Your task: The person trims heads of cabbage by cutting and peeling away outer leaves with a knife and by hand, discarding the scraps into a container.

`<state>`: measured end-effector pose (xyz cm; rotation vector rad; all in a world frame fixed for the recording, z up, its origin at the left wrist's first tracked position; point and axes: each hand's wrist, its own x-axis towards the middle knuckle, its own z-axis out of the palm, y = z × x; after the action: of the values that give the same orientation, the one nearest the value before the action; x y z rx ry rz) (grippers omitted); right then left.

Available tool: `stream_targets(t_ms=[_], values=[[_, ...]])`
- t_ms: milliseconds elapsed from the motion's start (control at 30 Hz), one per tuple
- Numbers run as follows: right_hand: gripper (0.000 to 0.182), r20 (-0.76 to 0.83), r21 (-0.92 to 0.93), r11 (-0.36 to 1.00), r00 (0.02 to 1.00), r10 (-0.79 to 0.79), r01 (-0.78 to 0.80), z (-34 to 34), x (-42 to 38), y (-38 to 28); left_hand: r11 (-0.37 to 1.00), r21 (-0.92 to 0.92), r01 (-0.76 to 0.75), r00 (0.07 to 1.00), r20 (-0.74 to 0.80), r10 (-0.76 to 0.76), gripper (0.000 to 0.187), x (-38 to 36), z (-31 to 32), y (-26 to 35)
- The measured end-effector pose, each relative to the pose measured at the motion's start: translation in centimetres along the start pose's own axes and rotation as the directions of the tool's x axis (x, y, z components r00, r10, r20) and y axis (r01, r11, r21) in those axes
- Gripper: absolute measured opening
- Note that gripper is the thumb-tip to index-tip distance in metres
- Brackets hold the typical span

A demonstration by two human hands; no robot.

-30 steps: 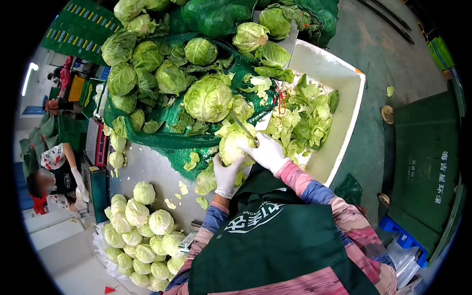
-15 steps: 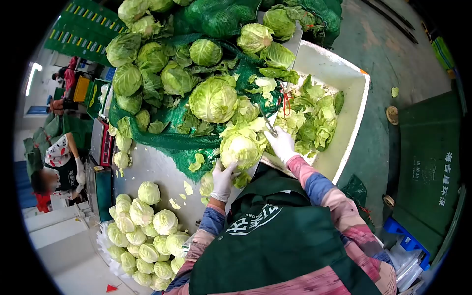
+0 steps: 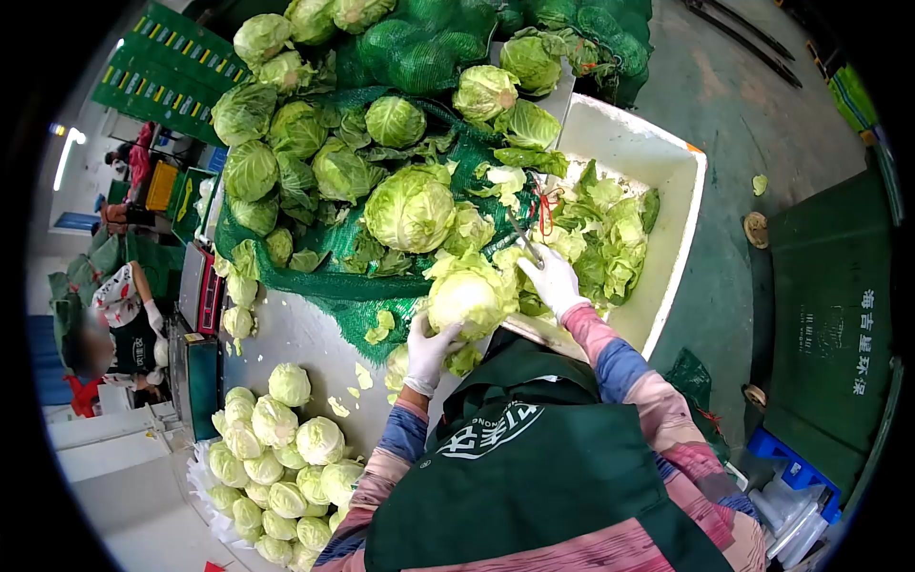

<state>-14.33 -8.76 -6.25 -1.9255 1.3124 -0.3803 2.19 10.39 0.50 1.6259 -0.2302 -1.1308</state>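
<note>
My left hand, in a white glove, holds the near side of a pale cabbage with loose outer leaves. A knife is in my gloved right hand, its blade pointing up and away, just right of this cabbage. Beyond them a larger green cabbage rests on green netting. Cut leaves lie in the white bin on the right.
Untrimmed cabbages crowd the far left of the table, and pale cabbages are piled at near left. A co-worker stands beside a scale. A large green bin is at right.
The view has shifted slightly. The held cabbage is turned a little, with its pale side facing up more. My right hand still has the knife beside it.
</note>
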Motion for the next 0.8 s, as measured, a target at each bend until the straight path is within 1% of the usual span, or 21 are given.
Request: stream_targets(t_ms=[33, 67, 100, 133, 167, 200, 233, 267, 300, 333, 367, 400, 433, 500, 533, 567, 600, 667, 700, 733, 800], values=[[0.048, -0.088, 0.067, 0.997, 0.996, -0.023, 0.029, -1.0, -0.2, -1.2, 0.982, 0.128, -0.138, 0.987, 0.099, 0.126, 0.076, 0.3, 0.3, 0.2], [0.049, 0.002, 0.217, 0.976, 1.000, -0.023, 0.022, -2.1, -0.3, -2.4, 0.822, 0.427, -0.377, 0.926, 0.184, 0.329, 0.083, 0.8, 0.3, 0.7], [0.049, 0.093, 0.362, 0.932, 0.995, -0.035, -0.001, -2.9, -0.2, -3.8, 0.824, 0.423, -0.377, 0.926, 0.183, 0.330, 0.083, 0.9, 1.4, 2.1], [0.050, 0.136, 0.280, 0.960, 0.989, -0.060, 0.020, -2.5, 0.1, -3.6, 0.793, 0.432, -0.430, 0.902, 0.167, 0.398, 0.081, 0.8, 2.8, 3.4], [0.050, 0.187, 0.269, 0.962, 0.977, -0.101, 0.048, -1.9, 0.4, -3.4, 0.756, 0.441, -0.484, 0.871, 0.154, 0.467, 0.080, 0.9, 3.7, 4.2], [0.051, 0.283, 0.188, 0.982, 0.957, -0.057, 0.003, -3.2, 0.0, -4.4, 0.798, 0.392, -0.458, 0.887, 0.148, 0.437, 0.077, 1.7, 4.0, 3.9], [0.051, 0.370, 0.102, 0.994, 0.929, -0.006, -0.034, -4.6, -0.6, -5.4, 0.795, 0.388, -0.467, 0.883, 0.152, 0.444, 0.077, 2.9, 3.9, 3.1], [0.054, 0.253, 0.227, 0.974, 0.964, -0.077, 0.018, -2.2, -0.6, -3.0, 0.689, 0.505, -0.521, 0.849, 0.218, 0.482, 0.078, 4.2, 3.6, 2.1], [0.057, 0.222, 0.263, 0.964, 0.970, -0.102, 0.041, -1.9, -0.9, -2.9, 0.563, 0.604, -0.564, 0.813, 0.287, 0.506, 0.078, 4.6, 3.9, 2.2], [0.058, 0.197, 0.292, 0.955, 0.974, -0.112, 0.051, -1.7, -1.6, -2.7, 0.522, 0.633, -0.572, 0.796, 0.274, 0.539, 0.083, 4.6, 4.4, 1.9], [0.058, 0.173, 0.319, 0.946, 0.978, -0.120, 0.060, -1.5, -2.1, -2.4, 0.522, 0.631, -0.574, 0.796, 0.279, 0.538, 0.083, 4.5, 4.7, 1.6], [0.059, 0.236, 0.240, 0.967, 0.962, -0.139, 0.081, -2.0, -2.3, -2.9, 0.457, 0.699, -0.550, 0.791, 0.260, 0.553, 0.086, 4.0, 5.3, 2.0], [0.059, 0.233, 0.239, 0.968, 0.963, -0.136, 0.079, -2.5, -2.4, -3.4, 0.389, 0.762, -0.519, 0.785, 0.244, 0.570, 0.089, 3.7, 5.6, 2.4], [0.061, 0.335, -0.015, 0.991, 0.935, -0.120, 0.133, -3.5, -2.9, -4.7, 0.410, 0.756, -0.510, 0.799, 0.241, 0.551, 0.093, 3.9, 5.6, 2.4], [0.064, 0.324, -0.066, 0.975, 0.929, -0.178, 0.210, -3.5, -3.1, -4.9, 0.441, 0.739, -0.510, 0.805, 0.227, 0.548, 0.093, 4.2, 5.5, 2.4], [0.064, 0.323, -0.065, 0.976, 0.930, -0.177, 0.208, -3.6, -3.0, -5.4, 0.471, 0.720, -0.510, 0.809, 0.214, 0.548, 0.093, 4.4, 5.5, 2.4], [0.064, 0.363, -0.119, 0.980, 0.925, -0.107, 0.160, -3.8, -2.9, -6.2, 0.436, 0.738, -0.514, 0.795, 0.219, 0.566, 0.092, 4.4, 5.5, 2.2], [0.063, 0.429, -0.213, 0.971, 0.903, -0.003, 0.105, -4.4, -2.5, -7.3, 0.440, 0.741, -0.507, 0.796, 0.207, 0.568, 0.091, 4.3, 5.5, 2.0], [0.063, 0.426, -0.213, 0.972, 0.905, -0.002, 0.102, -3.9, -2.1, -6.5, 0.446, 0.742, -0.500, 0.796, 0.192, 0.573, 0.090, 4.2, 5.5, 1.9], [0.061, 0.324, -0.106, 0.976, 0.935, -0.145, 0.188, -2.7, -1.7, -4.8, 0.446, 0.742, -0.501, 0.797, 0.194, 0.572, 0.090, 4.0, 5.3, 1.8], [0.055, 0.196, 0.219, 0.976, 0.980, -0.044, 0.000, -0.9, 0.4, -1.6, 0.441, 0.706, -0.553, 0.773, 0.240, 0.587, 0.087, 3.3, 4.7, 1.5]])
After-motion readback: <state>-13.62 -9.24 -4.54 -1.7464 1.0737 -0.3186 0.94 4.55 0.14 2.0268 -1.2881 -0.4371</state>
